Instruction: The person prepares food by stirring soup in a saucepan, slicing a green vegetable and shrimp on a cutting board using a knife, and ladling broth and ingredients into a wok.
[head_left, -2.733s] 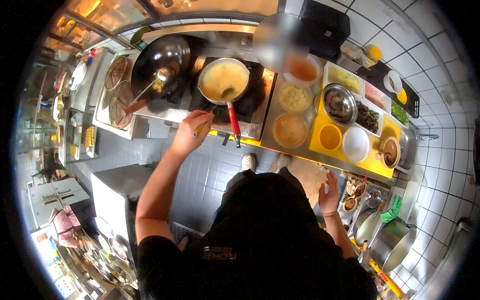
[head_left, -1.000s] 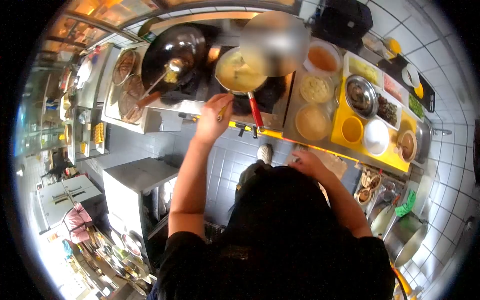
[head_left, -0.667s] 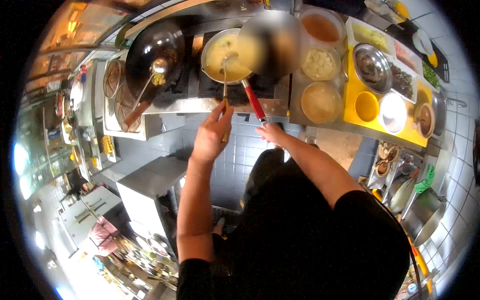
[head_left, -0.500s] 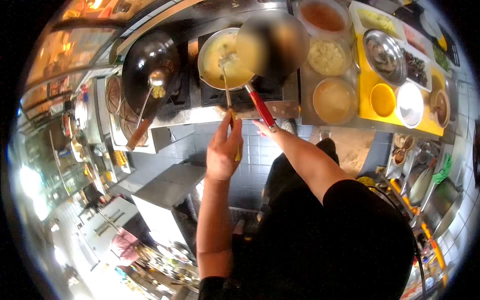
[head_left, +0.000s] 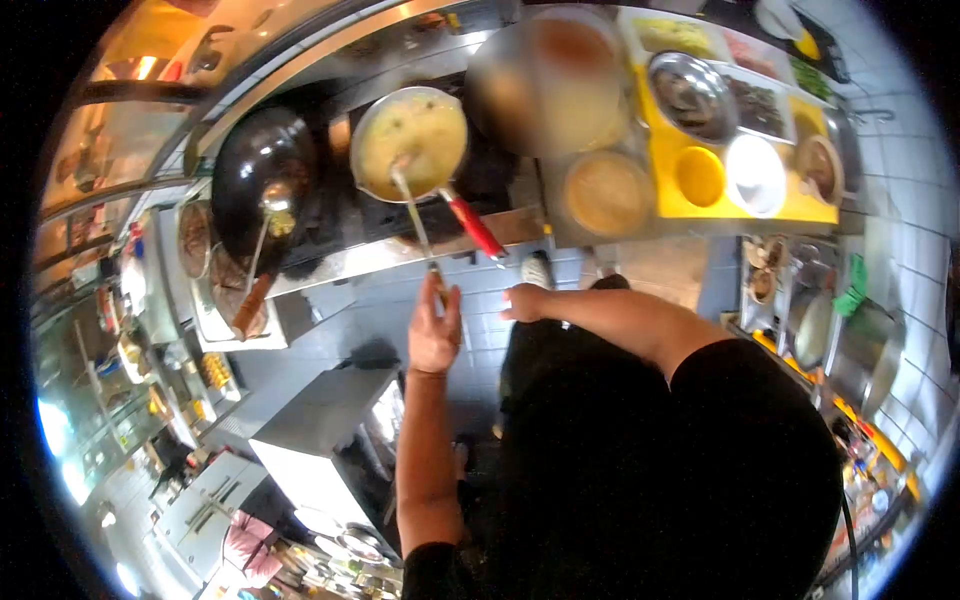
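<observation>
My left hand (head_left: 434, 335) is closed around the end of a long-handled ladle (head_left: 416, 215). The ladle's head dips into pale yellow liquid with darker bits in a pan (head_left: 361, 180) on the stove. That pan's red handle (head_left: 473, 226) points toward me and nobody grips it. Just below the handle's tip is my right hand (head_left: 526, 302), apart from it, with loosely bent fingers and nothing visible in them. To the left, a black wok (head_left: 250, 150) holds a second ladle (head_left: 265, 240) with a wooden grip.
A blurred round patch hides part of the stove and counter on the right. Beside it stand a bowl of tan liquid (head_left: 607, 195) and a yellow board (head_left: 670, 165) with a steel bowl (head_left: 692, 97), a yellow cup (head_left: 699, 177) and a white bowl (head_left: 755, 176). A steel cabinet (head_left: 320, 420) stands lower left.
The view has shifted, so the counter sits further left. My right hand has drawn back from beneath the pan's red handle toward my body. My left hand keeps the ladle.
</observation>
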